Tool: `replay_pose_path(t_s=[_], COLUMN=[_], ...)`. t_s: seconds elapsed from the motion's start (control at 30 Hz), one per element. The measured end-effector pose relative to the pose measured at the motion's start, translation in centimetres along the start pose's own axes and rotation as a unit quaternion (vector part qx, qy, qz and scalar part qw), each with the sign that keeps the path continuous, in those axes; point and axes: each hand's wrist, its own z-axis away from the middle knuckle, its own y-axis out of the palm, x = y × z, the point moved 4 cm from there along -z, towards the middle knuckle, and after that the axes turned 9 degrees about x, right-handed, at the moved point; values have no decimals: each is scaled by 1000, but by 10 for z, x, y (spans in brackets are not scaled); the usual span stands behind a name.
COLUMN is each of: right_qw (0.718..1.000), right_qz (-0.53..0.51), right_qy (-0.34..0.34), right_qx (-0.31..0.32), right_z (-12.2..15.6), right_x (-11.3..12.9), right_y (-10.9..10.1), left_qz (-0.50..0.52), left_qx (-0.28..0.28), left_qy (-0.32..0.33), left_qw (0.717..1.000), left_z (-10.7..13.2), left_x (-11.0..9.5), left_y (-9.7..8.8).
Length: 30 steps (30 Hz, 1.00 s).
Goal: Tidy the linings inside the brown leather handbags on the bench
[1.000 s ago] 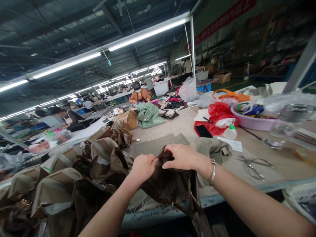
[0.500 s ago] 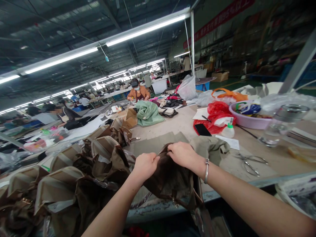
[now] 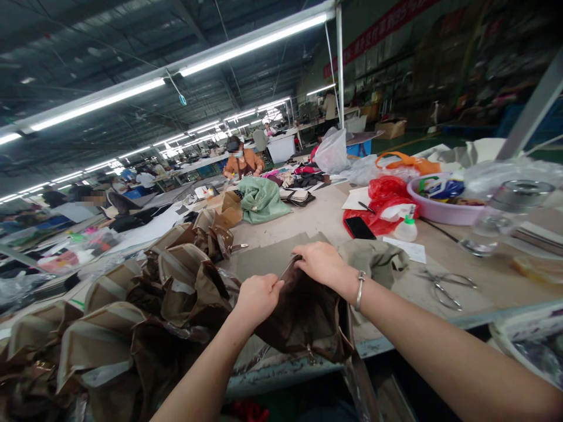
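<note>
Both hands pinch the upper edge of a dark brown bag (image 3: 303, 319), which hangs at the front edge of the work table. My left hand (image 3: 259, 298) grips that edge on the left, thumb and fingers pressed together. Close by on the right, my right hand (image 3: 320, 264) is closed on the same edge, its fingertips partly hidden behind the fabric. A silver bracelet (image 3: 360, 291) circles my right wrist. Beneath and behind the hands lie flat grey-brown fabric pieces (image 3: 268, 258). Crumpled olive cloth (image 3: 373, 261) rests just beyond my right wrist.
Several similar brown bags (image 3: 103, 334) crowd the left side. To the right are scissors (image 3: 446, 287), a phone (image 3: 359, 228), a small bottle (image 3: 405, 228), a lilac basin (image 3: 448, 212) and a clear jar (image 3: 505, 220). A green cloth bundle (image 3: 261, 199) lies farther back; a co-worker (image 3: 243, 161) sits beyond.
My hands have shifted slightly left along the bag's edge, and more of the edge shows between them. The view has moved a little; both hands still hold the bag.
</note>
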Motion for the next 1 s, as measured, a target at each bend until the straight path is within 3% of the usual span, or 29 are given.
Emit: replay_pose_path(t_s=[0.23, 0.47, 0.7, 0.9, 1.0], right_qw=[1000, 1000, 999, 1000, 999], right_qz=[7, 5, 2, 1, -3], right_qy=[-9, -31, -42, -30, -29], right_qx=[13, 2, -6, -8, -15], right_z=[-8, -9, -9, -11, -12], right_x=[-2, -3, -2, -4, -8], right_y=[-3, -4, -1, -3, -2], left_qz=[8, 5, -1, -9, 15], left_qx=[17, 11, 38, 54, 69], left_qy=[-22, 3, -33, -13, 26], left_qw=[1000, 1000, 999, 998, 997], left_z=[-1, -5, -6, -2, 1], left_x=[2, 7, 8, 2, -3], left_y=[-3, 0, -2, -5, -10])
